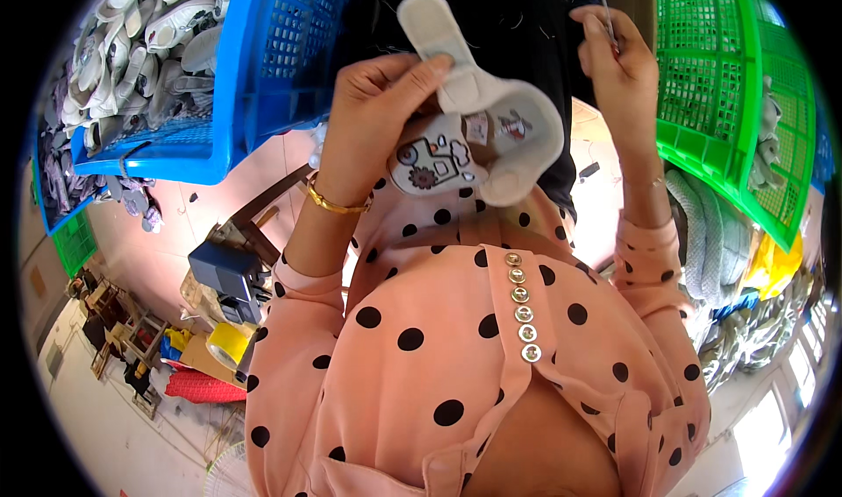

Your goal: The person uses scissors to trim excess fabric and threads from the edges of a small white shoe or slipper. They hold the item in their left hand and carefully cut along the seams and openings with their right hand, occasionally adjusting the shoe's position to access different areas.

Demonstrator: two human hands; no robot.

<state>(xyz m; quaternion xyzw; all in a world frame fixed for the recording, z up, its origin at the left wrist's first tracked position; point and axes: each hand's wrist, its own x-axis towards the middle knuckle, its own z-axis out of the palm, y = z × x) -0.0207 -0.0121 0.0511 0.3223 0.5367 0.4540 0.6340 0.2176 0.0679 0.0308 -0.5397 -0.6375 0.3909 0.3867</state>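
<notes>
My left hand [377,111] is closed on a small off-white shoe [504,93], its thumb pressed on the base of the strap. The strap [430,28] stands out away from me, and the shoe's opening shows a printed lining. A cartoon-like picture in black, blue and brown covers its toe. To the right, apart from the shoe, my right hand [623,71] grips a thin metal tool [607,13] with a bit of red on it. Fingers hide most of that tool, so its exact kind is unclear.
A blue plastic crate [219,137] stands at my left, beside a heap of similar pale shoes [140,50]. Close on my right is a green plastic crate [702,137]. Dark cloth [517,23] with loose thread bits lies beneath my hands.
</notes>
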